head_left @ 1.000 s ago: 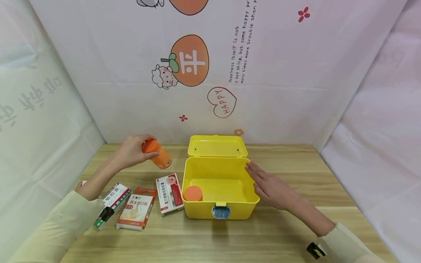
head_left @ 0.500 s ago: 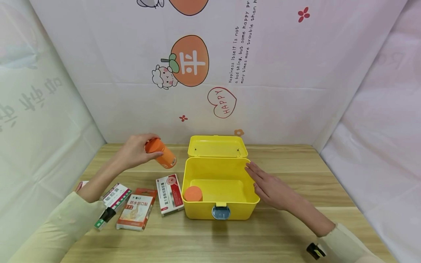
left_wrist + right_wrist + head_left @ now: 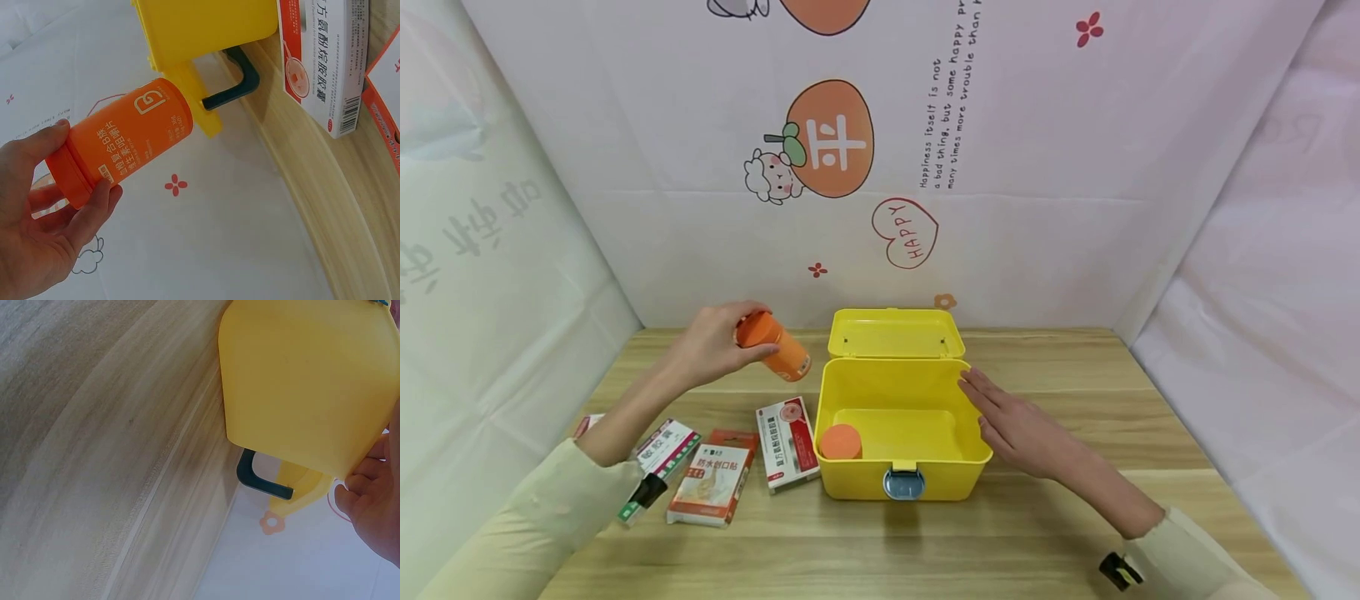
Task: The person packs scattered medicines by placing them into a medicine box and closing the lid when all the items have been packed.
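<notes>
My left hand (image 3: 718,346) grips an orange pill bottle (image 3: 786,354) around its cap end and holds it tilted above the table, left of the yellow box. In the left wrist view the bottle (image 3: 134,137) shows white print, with thumb and fingers around the cap. The yellow storage box (image 3: 902,482) stands with its lid (image 3: 895,333) swung back. Inside its front left corner is a round orange lid top (image 3: 840,442); what lies under it is hidden. My right hand (image 3: 1018,429) touches the box's right rim with extended fingers; in the right wrist view the hand (image 3: 375,500) is partly cut off.
Left of the box lie a white and red medicine box (image 3: 786,442), an orange and white plaster box (image 3: 711,483) and a green-striped box (image 3: 666,446), partly behind my left arm. A dark handle (image 3: 234,87) sticks out behind the box. A printed cloth (image 3: 1037,250) closes off the table's back.
My left hand has moved a little to the right and slightly up with the orange pill bottle, closer to the yellow box. The right hand stays where it was.
</notes>
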`<state>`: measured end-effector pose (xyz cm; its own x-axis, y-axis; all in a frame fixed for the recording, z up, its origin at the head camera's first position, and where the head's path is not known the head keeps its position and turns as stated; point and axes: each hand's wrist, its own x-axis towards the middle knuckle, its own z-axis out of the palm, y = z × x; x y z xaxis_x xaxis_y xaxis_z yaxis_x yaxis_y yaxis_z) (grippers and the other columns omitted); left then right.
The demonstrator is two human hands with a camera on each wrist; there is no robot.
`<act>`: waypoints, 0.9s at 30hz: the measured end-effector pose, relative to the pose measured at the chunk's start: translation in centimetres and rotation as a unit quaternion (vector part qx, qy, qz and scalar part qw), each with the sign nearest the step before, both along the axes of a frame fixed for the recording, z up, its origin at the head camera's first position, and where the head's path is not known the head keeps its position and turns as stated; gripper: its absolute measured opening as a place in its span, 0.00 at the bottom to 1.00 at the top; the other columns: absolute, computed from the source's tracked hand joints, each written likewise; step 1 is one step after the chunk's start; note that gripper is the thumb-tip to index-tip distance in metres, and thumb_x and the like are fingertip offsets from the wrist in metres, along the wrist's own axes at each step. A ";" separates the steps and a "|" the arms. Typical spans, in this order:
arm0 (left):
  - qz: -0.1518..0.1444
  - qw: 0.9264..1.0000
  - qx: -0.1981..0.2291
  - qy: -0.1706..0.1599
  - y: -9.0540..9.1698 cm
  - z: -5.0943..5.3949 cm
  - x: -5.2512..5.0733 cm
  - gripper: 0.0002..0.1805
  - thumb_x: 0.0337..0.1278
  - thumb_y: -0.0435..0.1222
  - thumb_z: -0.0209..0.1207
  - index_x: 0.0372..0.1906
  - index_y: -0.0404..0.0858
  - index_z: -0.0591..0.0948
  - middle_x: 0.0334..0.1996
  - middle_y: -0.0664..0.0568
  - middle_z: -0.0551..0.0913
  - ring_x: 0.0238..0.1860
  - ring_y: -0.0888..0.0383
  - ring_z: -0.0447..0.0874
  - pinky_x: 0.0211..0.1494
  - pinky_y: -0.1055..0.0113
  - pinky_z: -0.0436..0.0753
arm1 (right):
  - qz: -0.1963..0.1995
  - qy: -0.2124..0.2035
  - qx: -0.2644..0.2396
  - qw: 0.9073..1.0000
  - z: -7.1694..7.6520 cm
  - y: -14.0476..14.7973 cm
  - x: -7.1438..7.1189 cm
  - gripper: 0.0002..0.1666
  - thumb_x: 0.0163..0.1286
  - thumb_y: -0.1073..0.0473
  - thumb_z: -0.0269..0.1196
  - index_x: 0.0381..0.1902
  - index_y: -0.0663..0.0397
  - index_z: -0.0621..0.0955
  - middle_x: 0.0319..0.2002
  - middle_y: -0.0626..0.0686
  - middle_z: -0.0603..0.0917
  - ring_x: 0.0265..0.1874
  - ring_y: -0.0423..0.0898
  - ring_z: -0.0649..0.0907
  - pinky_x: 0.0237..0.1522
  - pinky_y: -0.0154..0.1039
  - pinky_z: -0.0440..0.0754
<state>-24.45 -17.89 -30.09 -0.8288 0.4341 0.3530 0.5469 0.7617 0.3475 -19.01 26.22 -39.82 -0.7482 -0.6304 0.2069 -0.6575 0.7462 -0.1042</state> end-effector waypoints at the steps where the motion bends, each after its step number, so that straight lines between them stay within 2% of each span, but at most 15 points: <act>1: 0.000 1.000 0.001 0.004 0.1 0.0 0.0 0.27 0.53 0.40 0.72 0.54 0.29 0.80 0.41 0.40 0.86 0.34 0.52 0.81 0.37 0.62 0.82 | 0.000 0.000 0.000 1.000 0.0 0.0 0.0 0.33 0.78 0.59 0.49 0.76 0.63 0.60 0.77 0.61 0.59 0.74 0.58 0.66 0.60 0.53 0.79; 5: -0.002 1.000 0.004 0.015 0.5 0.2 0.0 0.28 0.51 0.40 0.73 0.54 0.30 0.80 0.41 0.41 0.86 0.33 0.52 0.80 0.36 0.64 0.82 | 0.000 -0.002 0.000 1.000 0.1 0.0 0.0 0.33 0.78 0.59 0.49 0.76 0.63 0.60 0.77 0.61 0.59 0.74 0.58 0.66 0.60 0.54 0.79; 17: -0.011 1.000 0.014 0.006 1.8 1.0 0.9 0.29 0.52 0.41 0.73 0.56 0.31 0.79 0.44 0.41 0.86 0.36 0.52 0.81 0.39 0.61 0.85 | 0.003 -0.004 -0.005 1.000 0.1 0.0 -0.1 0.33 0.78 0.59 0.49 0.76 0.62 0.60 0.77 0.61 0.60 0.74 0.58 0.65 0.60 0.53 0.79; 27: -0.032 0.999 0.021 0.008 2.9 1.4 1.8 0.28 0.52 0.41 0.73 0.56 0.32 0.79 0.46 0.43 0.86 0.38 0.52 0.82 0.40 0.61 0.87 | 0.004 -0.003 -0.007 1.000 -0.1 0.1 -0.1 0.33 0.77 0.59 0.49 0.76 0.63 0.60 0.77 0.61 0.60 0.74 0.58 0.65 0.60 0.53 0.79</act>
